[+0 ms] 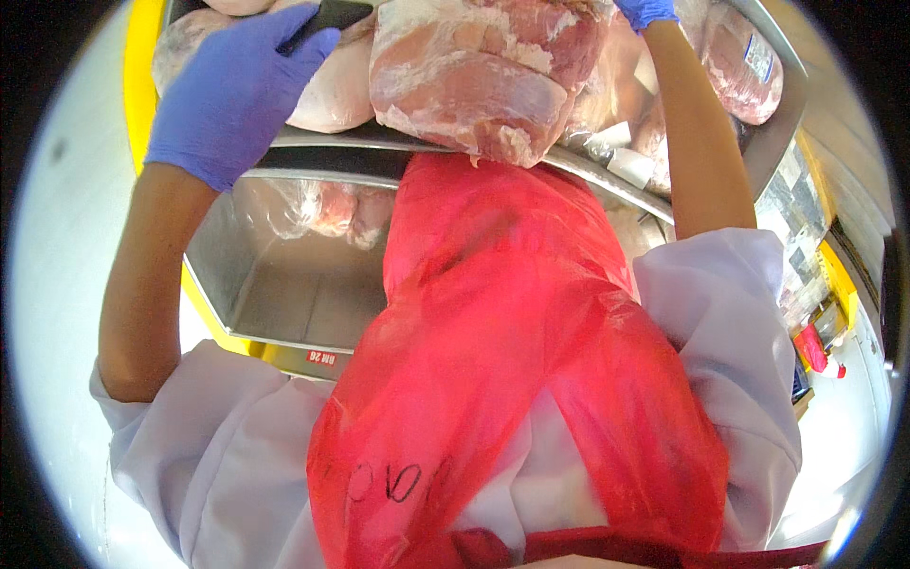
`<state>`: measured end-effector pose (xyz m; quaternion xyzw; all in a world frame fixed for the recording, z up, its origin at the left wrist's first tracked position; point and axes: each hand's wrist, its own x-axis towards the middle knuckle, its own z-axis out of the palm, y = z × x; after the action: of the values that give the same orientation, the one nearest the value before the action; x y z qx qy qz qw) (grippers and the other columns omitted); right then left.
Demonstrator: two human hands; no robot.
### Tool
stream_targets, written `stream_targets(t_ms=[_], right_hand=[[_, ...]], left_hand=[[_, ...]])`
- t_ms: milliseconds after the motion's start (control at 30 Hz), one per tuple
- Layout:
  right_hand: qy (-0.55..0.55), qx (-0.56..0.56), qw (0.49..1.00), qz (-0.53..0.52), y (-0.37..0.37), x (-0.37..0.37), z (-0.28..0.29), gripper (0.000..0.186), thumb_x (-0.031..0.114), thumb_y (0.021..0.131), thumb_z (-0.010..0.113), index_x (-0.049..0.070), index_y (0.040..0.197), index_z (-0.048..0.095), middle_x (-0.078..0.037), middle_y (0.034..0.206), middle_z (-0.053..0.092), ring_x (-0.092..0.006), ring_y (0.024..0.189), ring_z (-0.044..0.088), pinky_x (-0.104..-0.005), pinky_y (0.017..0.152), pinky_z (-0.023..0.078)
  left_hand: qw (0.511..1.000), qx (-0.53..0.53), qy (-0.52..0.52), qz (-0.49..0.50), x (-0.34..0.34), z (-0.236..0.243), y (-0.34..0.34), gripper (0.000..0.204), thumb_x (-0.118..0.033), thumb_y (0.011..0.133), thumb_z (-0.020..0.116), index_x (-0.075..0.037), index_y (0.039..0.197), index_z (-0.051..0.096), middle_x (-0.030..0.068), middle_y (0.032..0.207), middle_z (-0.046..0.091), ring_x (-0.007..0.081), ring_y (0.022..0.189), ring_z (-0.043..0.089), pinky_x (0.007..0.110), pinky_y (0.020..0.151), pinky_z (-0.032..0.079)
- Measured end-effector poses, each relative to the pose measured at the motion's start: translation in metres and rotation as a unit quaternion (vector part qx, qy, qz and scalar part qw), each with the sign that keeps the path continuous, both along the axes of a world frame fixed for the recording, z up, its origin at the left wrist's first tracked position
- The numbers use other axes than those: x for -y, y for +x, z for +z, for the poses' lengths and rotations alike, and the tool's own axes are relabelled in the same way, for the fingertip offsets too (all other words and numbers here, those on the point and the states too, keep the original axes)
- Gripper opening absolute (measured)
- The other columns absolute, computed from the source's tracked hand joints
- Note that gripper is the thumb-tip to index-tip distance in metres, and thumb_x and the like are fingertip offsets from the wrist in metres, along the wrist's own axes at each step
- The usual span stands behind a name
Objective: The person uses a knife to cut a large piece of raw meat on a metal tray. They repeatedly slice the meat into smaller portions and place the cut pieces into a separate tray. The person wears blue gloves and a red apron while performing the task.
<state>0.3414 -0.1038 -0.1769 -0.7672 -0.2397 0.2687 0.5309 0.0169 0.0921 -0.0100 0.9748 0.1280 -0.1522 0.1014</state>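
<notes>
My left hand (pixel 227 95), in a blue glove, is at the upper left over the meat. Its thumb and fingers close round a dark, smooth object (pixel 327 24), whose kind I cannot make out. A large pink block of meat (pixel 464 81) with white fat lies in front of me, reaching over the near rim of a metal bin (pixel 351 140). At the top edge I see part of my right hand (pixel 649 9), also gloved in blue; its fingers are out of the picture. Beneath it are pieces of meat in clear plastic (pixel 616 85).
A wrapped piece of meat with a label (pixel 749 66) lies at the bin's right side. Nearer me stands a second metal bin (pixel 303 284) with bagged meat (pixel 332 209) inside. Yellow framing (pixel 140 85) runs along the left. My red apron (pixel 502 313) touches the near rim.
</notes>
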Motion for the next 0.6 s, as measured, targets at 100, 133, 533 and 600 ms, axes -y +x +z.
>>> stream_targets(t_ms=[100,133,533,600], right_hand=[[0.000,-0.023,1.000,-0.007,0.003,0.001,-0.002,0.036,0.026,0.098,0.068,0.004,0.070,0.065,-0.001,0.058,0.058,-0.0104,0.048,0.052,-0.0288,0.046,0.043],[0.000,-0.031,0.999,-0.013,0.004,0.001,0.001,0.035,0.027,0.098,0.069,0.004,0.071,0.066,-0.002,0.058,0.058,-0.0104,0.048,0.053,-0.0288,0.046,0.044],[0.008,0.033,0.998,0.052,-0.026,0.021,0.037,0.026,0.027,0.092,0.075,0.001,0.097,0.072,-0.005,0.088,0.065,-0.0123,0.078,0.063,-0.0306,0.065,0.054],[0.012,-0.039,0.997,0.066,-0.057,0.011,0.049,0.028,0.023,0.087,0.080,0.002,0.103,0.072,-0.006,0.097,0.065,-0.0155,0.084,0.064,-0.0335,0.071,0.056]], left_hand=[[0.960,-0.045,-0.106,0.254,0.031,-0.034,-0.021,0.042,-0.036,0.100,0.062,-0.011,0.134,0.064,0.0223,0.114,0.071,0.0317,0.102,0.071,0.040,0.091,0.053],[0.966,0.076,-0.113,0.221,0.032,-0.075,-0.049,0.049,-0.051,0.096,0.062,-0.016,0.131,0.066,0.0262,0.104,0.069,0.0441,0.100,0.068,0.048,0.084,0.055],[0.742,0.178,-0.489,0.423,0.083,-0.186,-0.066,0.038,-0.025,0.100,0.068,-0.001,0.130,0.066,0.0000,0.091,0.066,0.0064,0.072,0.055,0.024,0.064,0.048],[0.713,0.159,-0.516,0.448,0.071,-0.179,-0.072,0.037,-0.026,0.099,0.068,-0.003,0.129,0.067,-0.0019,0.084,0.062,0.0039,0.066,0.049,0.021,0.059,0.044]])
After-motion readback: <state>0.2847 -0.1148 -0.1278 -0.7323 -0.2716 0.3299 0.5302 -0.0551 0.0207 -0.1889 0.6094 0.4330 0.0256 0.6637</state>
